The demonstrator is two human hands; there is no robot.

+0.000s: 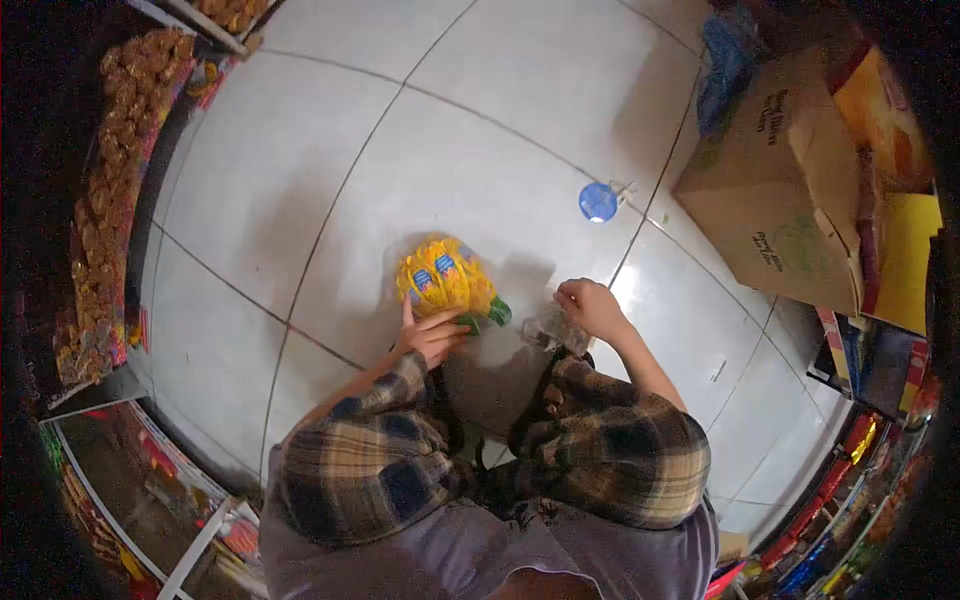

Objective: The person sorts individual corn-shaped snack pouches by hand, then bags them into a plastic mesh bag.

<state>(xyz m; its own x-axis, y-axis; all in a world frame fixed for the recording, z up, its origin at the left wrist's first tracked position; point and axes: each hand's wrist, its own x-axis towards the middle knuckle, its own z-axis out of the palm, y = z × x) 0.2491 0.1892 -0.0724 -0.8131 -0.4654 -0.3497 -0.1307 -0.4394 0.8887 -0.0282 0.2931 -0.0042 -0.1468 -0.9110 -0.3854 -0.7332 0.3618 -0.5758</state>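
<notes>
A clear bag of yellow packets (445,278) with blue labels sits on the tiled floor, its tied end green. My left hand (435,338) is closed against the bag's near side, thumb up along it and fingers across the green part. To the right, my right hand (592,312) has its fingers bent together at a crumpled piece of clear plastic (552,330). The plastic hangs below the fingers, partly hidden by the hand. Some space lies between the bag and the plastic.
A blue round lid-like piece (598,202) lies on the floor ahead. An open cardboard box (765,190) stands at the right, a blue plastic bag (728,62) beside it. Shelves with brown packaged goods (125,150) line the left. Colourful packets (830,490) fill the lower right.
</notes>
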